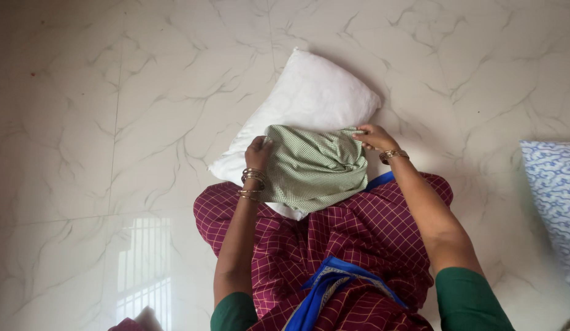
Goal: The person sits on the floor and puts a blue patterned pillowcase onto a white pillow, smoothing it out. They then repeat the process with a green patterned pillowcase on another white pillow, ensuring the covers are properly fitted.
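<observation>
- My left hand [258, 151] gripped the left edge of the green checked pillowcase [313, 165], fingers closed on the cloth.
- My right hand [375, 136] pinched its upper right corner, fingers shut on the fabric.
- The pillowcase sat bunched over the near end of a white pillow [309, 98].
- The pillow lay on the marble floor [113, 122], its near end resting against my lap.
- A blue patterned cushion [554, 190] lay well apart at right.

No packages, labels, signs or screens are showing anywhere in this view, neither on the floor nor near its edges.
</observation>
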